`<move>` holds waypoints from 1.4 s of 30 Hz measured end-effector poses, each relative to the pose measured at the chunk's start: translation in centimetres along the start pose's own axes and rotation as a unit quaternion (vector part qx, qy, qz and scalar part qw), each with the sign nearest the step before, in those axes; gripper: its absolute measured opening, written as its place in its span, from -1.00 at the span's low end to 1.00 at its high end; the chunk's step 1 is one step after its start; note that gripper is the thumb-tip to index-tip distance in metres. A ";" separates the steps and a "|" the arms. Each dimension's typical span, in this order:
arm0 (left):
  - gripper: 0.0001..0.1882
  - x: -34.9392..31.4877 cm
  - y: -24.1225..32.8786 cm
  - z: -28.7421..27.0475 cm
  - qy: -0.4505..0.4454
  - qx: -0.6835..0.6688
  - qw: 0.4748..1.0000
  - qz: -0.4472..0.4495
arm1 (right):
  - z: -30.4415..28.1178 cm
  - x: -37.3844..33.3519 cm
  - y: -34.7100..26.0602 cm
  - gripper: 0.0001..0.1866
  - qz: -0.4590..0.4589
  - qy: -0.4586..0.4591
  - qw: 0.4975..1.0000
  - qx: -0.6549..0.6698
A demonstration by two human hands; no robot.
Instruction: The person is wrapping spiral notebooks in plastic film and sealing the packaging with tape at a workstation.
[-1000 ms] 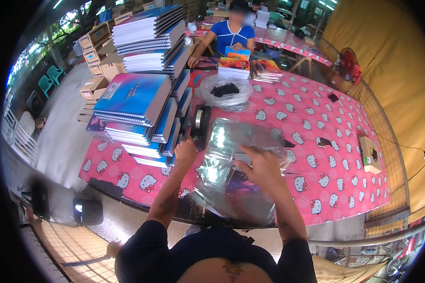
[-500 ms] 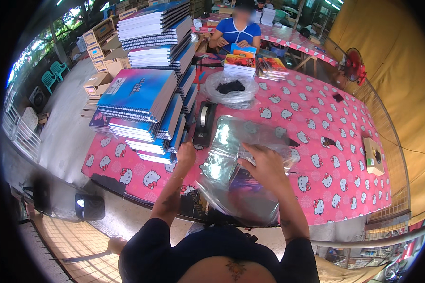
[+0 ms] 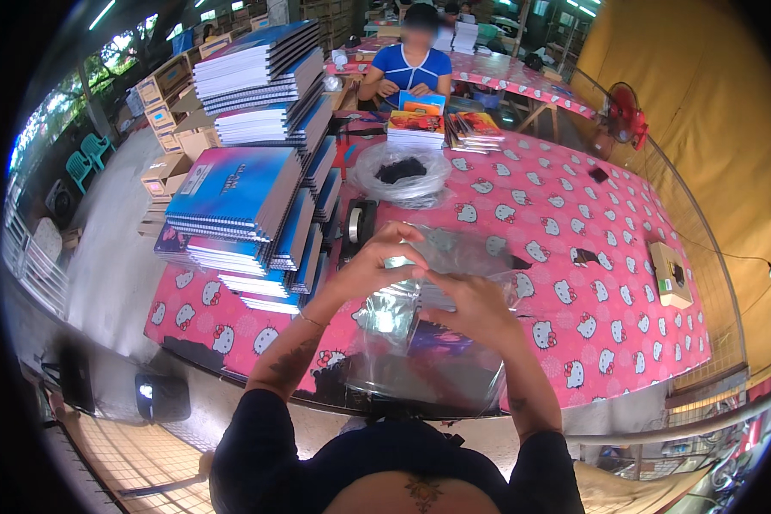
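Observation:
A clear plastic sleeve [image 3: 428,373] lies on the table before me, with a dark purple-covered book [image 3: 445,338] partly visible inside. My left hand [image 3: 381,264] is raised over the sleeve's left side, fingers curled and thumb drawn in. Whatever its fingertips pinch is too small to make out. From the right, my right hand [image 3: 474,310] reaches over the sleeve, its forefinger meeting the left fingertips and its thumb spread lower, by the plastic. Just beyond my left hand sits a black tape dispenser [image 3: 357,224], beside a tall stack of blue-pink spiral notebooks [image 3: 231,193].
A bundle of clear plastic [image 3: 398,176] with something black in it lies farther back. Across the pink-covered table [image 3: 565,283] sits a person in blue [image 3: 413,73], behind piles of orange books [image 3: 415,128]. A small cardboard box [image 3: 670,274] stands at the right edge, near a red fan [image 3: 627,117].
My left hand has moved from beside the tape dispenser and notebook stack to over the sleeve, meeting my right hand. My right hand has shifted slightly lower. The view has shifted a little.

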State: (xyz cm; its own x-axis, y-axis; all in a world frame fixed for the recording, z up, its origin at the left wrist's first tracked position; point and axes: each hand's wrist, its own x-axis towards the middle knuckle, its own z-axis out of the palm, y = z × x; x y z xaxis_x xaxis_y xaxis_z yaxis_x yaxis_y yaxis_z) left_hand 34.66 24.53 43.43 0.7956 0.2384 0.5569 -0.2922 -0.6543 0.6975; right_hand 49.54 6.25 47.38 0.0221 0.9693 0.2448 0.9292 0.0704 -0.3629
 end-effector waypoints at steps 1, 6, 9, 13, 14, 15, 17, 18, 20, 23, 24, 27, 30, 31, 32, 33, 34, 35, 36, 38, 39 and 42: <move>-0.86 0.4 -0.1 -0.4 -0.023 -0.019 0.999 -0.031 | -0.5 -0.5 0.4 -0.49 0.010 -0.024 0.999 -0.026; -0.87 0.6 0.1 -0.6 -0.038 -0.013 0.997 -0.068 | -1.4 -5.9 5.0 -0.43 -0.096 0.188 0.977 -0.014; -0.87 1.5 0.3 1.5 -0.041 0.012 0.998 -0.051 | -0.6 -9.4 8.1 -0.36 0.041 0.288 0.947 0.138; -0.89 2.8 -1.1 5.3 -0.023 0.014 1.000 -0.007 | 4.7 -8.3 10.6 -0.35 -0.037 0.106 0.984 0.136; -0.90 3.1 -1.5 6.0 -0.022 0.022 1.000 0.004 | 4.9 -7.5 9.9 -0.33 -0.091 0.063 0.992 0.065; -0.92 3.4 -1.9 6.7 -0.038 0.039 0.998 0.017 | 4.9 -7.4 9.7 -0.32 -0.090 0.045 0.993 0.055; -0.93 3.2 -2.3 8.3 -0.066 0.115 0.991 0.028 | 5.0 -7.2 9.6 -0.30 -0.092 0.010 0.995 0.037; -0.94 3.0 -2.5 9.1 -0.076 0.151 0.985 0.034 | 5.1 -7.3 9.7 -0.29 -0.086 0.012 0.995 0.049; -0.63 2.7 -4.1 10.7 -0.094 0.221 0.971 0.003 | 5.4 -7.3 10.0 -0.27 -0.075 0.018 0.994 0.074; -0.33 3.1 -3.7 11.6 -0.016 0.201 0.978 -0.051 | 5.5 -7.3 9.9 -0.37 -0.066 0.027 0.997 0.041; -0.25 3.0 -3.1 11.2 0.019 0.171 0.983 -0.060 | 5.7 -7.4 10.2 -0.41 -0.056 0.037 0.991 0.117; -0.21 2.2 0.7 7.9 -0.078 0.143 0.987 -0.014 | 5.2 -6.2 12.0 -0.53 0.029 0.093 0.953 0.288; -0.43 0.9 6.5 7.0 -0.141 0.347 0.925 0.066 | 4.7 -2.9 12.6 -0.61 0.158 0.094 0.907 0.379; -0.49 1.6 7.0 6.8 -0.103 0.359 0.921 0.110 | 4.8 -2.0 13.4 -0.61 0.150 0.036 0.897 0.414; -0.54 2.6 6.9 6.1 -0.063 0.373 0.912 0.155 | 4.9 -1.1 13.8 -0.61 0.136 -0.022 0.884 0.446; -0.54 2.6 4.2 4.8 -0.022 0.138 0.986 0.090 | 4.5 -0.3 13.0 -0.60 0.111 0.013 0.908 0.405; -0.54 2.5 2.4 4.1 0.004 0.097 0.995 -0.016 | 3.8 0.2 11.6 -0.58 0.086 0.044 0.926 0.364; -0.53 2.5 0.9 3.8 0.028 0.051 0.991 -0.119 | 3.6 0.3 10.8 -0.57 0.064 0.078 0.941 0.322; -0.52 2.1 -1.0 3.8 0.053 0.003 0.974 -0.219 | 3.5 0.3 10.8 -0.55 0.067 0.094 0.934 0.339; -0.48 -1.3 -8.3 5.3 -0.091 -0.142 0.936 -0.309 | 3.2 0.8 11.2 -0.49 0.063 0.122 0.918 0.371; -0.47 -1.2 -6.4 6.7 -0.079 -0.258 0.923 -0.272 | 3.6 0.6 12.1 -0.44 0.085 0.141 0.909 0.383; -0.44 0.4 -6.6 7.0 -0.140 -0.220 0.929 -0.262 | 4.1 -0.5 13.6 -0.27 0.107 0.063 0.898 0.421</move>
State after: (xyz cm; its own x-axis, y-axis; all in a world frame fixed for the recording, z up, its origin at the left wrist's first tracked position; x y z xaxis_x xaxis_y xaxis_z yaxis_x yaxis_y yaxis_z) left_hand 40.56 23.94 35.89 0.9787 0.2050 -0.0086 0.0359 -0.1300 0.9909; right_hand 60.62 7.71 38.61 0.2574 0.9513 0.1695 0.2905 0.0912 -0.9525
